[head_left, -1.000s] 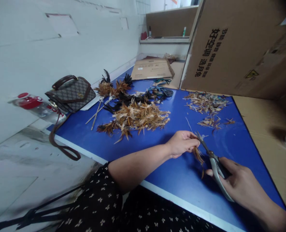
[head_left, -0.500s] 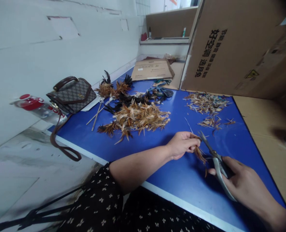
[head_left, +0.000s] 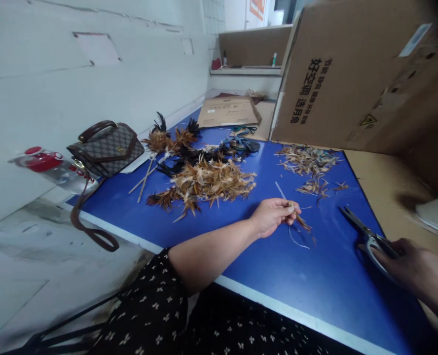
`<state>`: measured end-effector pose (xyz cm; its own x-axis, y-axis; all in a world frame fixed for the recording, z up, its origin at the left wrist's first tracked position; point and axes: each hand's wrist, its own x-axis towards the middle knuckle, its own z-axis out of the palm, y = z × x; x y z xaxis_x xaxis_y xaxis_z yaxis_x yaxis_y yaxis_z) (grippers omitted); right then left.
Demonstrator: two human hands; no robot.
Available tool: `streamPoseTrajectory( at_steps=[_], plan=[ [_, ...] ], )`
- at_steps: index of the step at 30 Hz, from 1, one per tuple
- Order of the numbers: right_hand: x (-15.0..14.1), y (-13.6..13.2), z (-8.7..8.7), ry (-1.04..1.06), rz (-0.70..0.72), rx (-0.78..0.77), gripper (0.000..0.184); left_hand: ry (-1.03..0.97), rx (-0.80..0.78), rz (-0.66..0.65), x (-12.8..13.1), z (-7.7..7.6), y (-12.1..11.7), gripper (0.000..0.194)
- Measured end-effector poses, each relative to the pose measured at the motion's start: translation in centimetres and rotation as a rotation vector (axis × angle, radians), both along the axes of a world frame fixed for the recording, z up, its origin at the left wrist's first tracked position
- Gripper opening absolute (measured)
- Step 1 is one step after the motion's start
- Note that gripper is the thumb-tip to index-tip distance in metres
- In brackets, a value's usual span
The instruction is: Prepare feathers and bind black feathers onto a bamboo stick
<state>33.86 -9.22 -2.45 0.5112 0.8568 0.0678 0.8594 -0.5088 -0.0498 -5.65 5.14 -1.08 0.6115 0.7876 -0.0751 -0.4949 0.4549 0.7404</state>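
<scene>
My left hand (head_left: 276, 217) pinches a small bunch of brown feathers (head_left: 302, 223) over the blue table (head_left: 256, 276). A thin pale string (head_left: 299, 242) trails from under the fingers. Off to the right, close to the table's right edge, my right hand (head_left: 415, 261) is wrapped round the handles of a pair of scissors (head_left: 367, 235); the blades point away to the upper left, apart from the feathers. Left of my left hand lies a large heap of brown feathers (head_left: 213, 182). Beyond both hands is a pile of short feather trimmings (head_left: 308, 160).
Bound feather bunches on sticks (head_left: 170, 140) lie by the wall. A handbag (head_left: 106, 148) and a water bottle (head_left: 54, 167) stand at the left edge. A big cardboard box (head_left: 352, 74) closes off the back right; flat cardboard (head_left: 228, 111) lies behind.
The scissors have moved with my right hand away from the feathers, rightwards to the table's edge. My left hand has stayed nearly in place, its feather bunch now looking shorter.
</scene>
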Motion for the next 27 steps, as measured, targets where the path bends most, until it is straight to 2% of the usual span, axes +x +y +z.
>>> streamPoseTrajectory(
  at_steps=[3, 5, 9, 11, 16, 19, 23, 25, 27],
  plan=[
    [-1.9, -0.4, 2.0, 0.124, -0.016, -0.124, 0.064, 0.002, 0.034, 0.016, 0.2, -0.4, 0.1, 0.047],
    [-3.4, -0.8, 3.2, 0.134, 0.032, -0.099, 0.062, 0.002, 0.061, 0.032, 0.3, -0.5, 0.1, 0.051],
    [-6.8, -1.7, 4.2, 0.022, 0.352, 0.228, 0.053, 0.033, 0.123, 0.072, 0.4, -0.2, -0.1, 0.062],
    [-9.2, -2.2, 4.3, 0.087, 0.445, 0.379, 0.049, 0.047, 0.159, 0.081, 0.4, 0.2, -0.6, 0.064],
    [-16.0, -2.7, 4.4, 0.362, 0.576, 0.469, 0.044, 0.107, 0.294, 0.05, 0.6, 1.6, -2.4, 0.062],
    [-18.8, -3.1, 4.0, 0.491, 0.677, 0.526, 0.037, 0.175, 0.417, 0.061, 0.5, 2.3, -2.8, 0.06],
    [-19.6, -4.3, 2.4, 0.501, 0.778, 0.516, 0.03, 0.293, 0.682, 0.232, -0.9, 3.3, -0.7, 0.048],
    [-19.0, -5.0, 1.5, 0.496, 0.801, 0.497, 0.029, 0.426, 0.914, 0.391, -2.5, 3.9, 1.0, 0.029],
    [-18.2, -5.8, 0.8, 0.486, 0.797, 0.489, 0.03, 0.656, 1.198, 0.581, -4.6, 4.6, 2.9, 0.012]
  ],
)
